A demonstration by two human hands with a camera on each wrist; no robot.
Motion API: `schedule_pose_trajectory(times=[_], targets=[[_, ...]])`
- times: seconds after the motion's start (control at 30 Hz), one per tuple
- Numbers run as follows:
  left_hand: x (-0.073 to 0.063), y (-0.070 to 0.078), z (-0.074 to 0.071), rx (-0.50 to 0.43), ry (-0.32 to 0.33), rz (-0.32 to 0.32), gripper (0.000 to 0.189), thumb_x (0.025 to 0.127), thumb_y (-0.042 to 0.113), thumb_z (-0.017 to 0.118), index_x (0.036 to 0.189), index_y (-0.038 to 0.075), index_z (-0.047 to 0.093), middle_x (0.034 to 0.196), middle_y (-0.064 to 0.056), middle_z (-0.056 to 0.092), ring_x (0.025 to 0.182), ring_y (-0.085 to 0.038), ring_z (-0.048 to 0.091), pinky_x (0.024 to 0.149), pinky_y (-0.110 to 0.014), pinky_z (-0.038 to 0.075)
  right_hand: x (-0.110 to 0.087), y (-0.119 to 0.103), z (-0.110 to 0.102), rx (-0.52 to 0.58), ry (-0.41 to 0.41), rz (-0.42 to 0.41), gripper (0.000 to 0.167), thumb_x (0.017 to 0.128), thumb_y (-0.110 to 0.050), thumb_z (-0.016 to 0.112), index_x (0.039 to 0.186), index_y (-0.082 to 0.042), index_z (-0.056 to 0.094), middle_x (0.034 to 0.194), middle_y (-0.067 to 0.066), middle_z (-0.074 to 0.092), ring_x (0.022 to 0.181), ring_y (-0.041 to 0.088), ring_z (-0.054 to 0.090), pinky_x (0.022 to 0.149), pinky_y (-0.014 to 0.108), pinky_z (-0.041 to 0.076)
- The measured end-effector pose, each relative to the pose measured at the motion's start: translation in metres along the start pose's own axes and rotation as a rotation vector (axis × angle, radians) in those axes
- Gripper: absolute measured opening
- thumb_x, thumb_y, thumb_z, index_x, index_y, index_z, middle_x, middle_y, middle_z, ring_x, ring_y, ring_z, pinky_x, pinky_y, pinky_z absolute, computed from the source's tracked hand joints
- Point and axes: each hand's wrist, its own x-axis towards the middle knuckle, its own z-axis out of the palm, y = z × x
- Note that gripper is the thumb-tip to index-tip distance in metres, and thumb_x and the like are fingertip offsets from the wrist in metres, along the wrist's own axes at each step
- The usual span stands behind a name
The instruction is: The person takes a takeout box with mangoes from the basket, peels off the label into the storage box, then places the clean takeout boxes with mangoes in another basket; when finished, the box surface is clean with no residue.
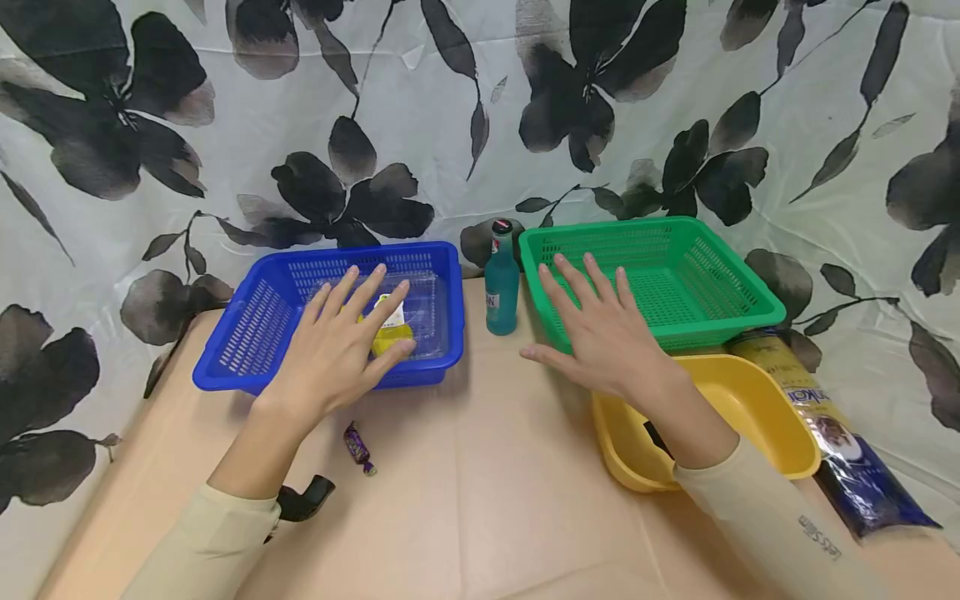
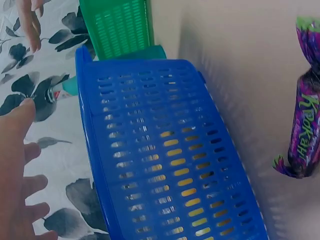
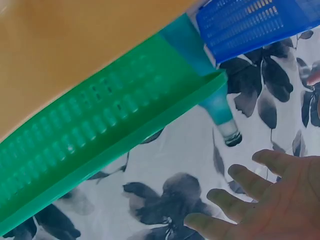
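Note:
With fingers spread, my left hand [image 1: 337, 346] hovers over the near side of the blue basket [image 1: 225, 385] and holds nothing. Inside that basket lie a clear plastic box [image 1: 423, 304] and a yellow item with a white label [image 1: 393, 333], partly behind my fingers. My right hand [image 1: 603, 337], also spread and holding nothing, is above the left part of the green basket [image 1: 750, 321]. Between the two baskets a blue-green bottle [image 1: 502, 287] stands upright. A purple wrapped candy [image 1: 358, 448] lies on the table in front of the blue basket; the left wrist view shows its printed wrapper [image 2: 306, 120].
A yellow tub [image 1: 780, 417] sits under my right forearm, with a dark item partly visible by the wrist. Right of it lies a yellow and blue packet [image 1: 840, 433]. Floral cloth [image 1: 465, 108] hangs behind the table [image 1: 517, 492].

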Motion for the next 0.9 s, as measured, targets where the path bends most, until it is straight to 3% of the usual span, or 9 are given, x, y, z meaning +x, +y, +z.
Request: schedule_pose_trajectory(times=[0.2, 0.53, 0.7, 0.9], targets=[[-0.005, -0.011, 0.0, -0.062, -0.002, -0.003, 0.074, 0.102, 0.065, 0.046, 0.164, 0.031, 0.026, 0.172, -0.007, 0.017, 0.158, -0.039, 0.012, 0.123, -0.065, 0.014, 0.009, -0.019, 0.001, -0.008, -0.029, -0.028, 0.1, 0.094, -0.076, 0.049, 0.167, -0.02, 0.009, 0.173, 0.009, 0.008, 0.158, 0.042, 0.0, 0.122, 0.069, 0.003], [-0.017, -0.035, 0.01, -0.1, -0.004, -0.067, 0.072, 0.102, 0.061, 0.048, 0.163, 0.026, 0.032, 0.171, -0.009, 0.022, 0.155, -0.042, 0.018, 0.121, -0.067, 0.02, 0.023, -0.06, 0.01, 0.03, -0.079, -0.087, 0.098, 0.094, -0.077, 0.046, 0.167, -0.023, 0.009, 0.174, 0.007, 0.007, 0.159, 0.039, 0.0, 0.124, 0.065, 0.002], [-0.023, -0.049, 0.012, -0.118, -0.046, -0.125, 0.073, 0.102, 0.061, 0.048, 0.163, 0.026, 0.031, 0.171, -0.01, 0.019, 0.155, -0.044, 0.018, 0.12, -0.068, 0.019, 0.031, -0.08, 0.013, 0.044, -0.091, -0.127, 0.097, 0.095, -0.073, 0.05, 0.167, -0.021, 0.01, 0.173, 0.009, 0.01, 0.157, 0.042, 0.011, 0.124, 0.063, 0.015], [-0.027, -0.07, 0.003, -0.15, -0.095, -0.185, 0.077, 0.101, 0.064, 0.046, 0.165, 0.026, 0.024, 0.172, -0.011, 0.015, 0.155, -0.045, 0.015, 0.12, -0.071, 0.015, 0.045, -0.1, 0.013, 0.091, -0.106, -0.174, 0.095, 0.096, -0.072, 0.049, 0.167, -0.021, 0.011, 0.173, 0.01, 0.01, 0.153, 0.043, 0.024, 0.119, 0.062, 0.03]])
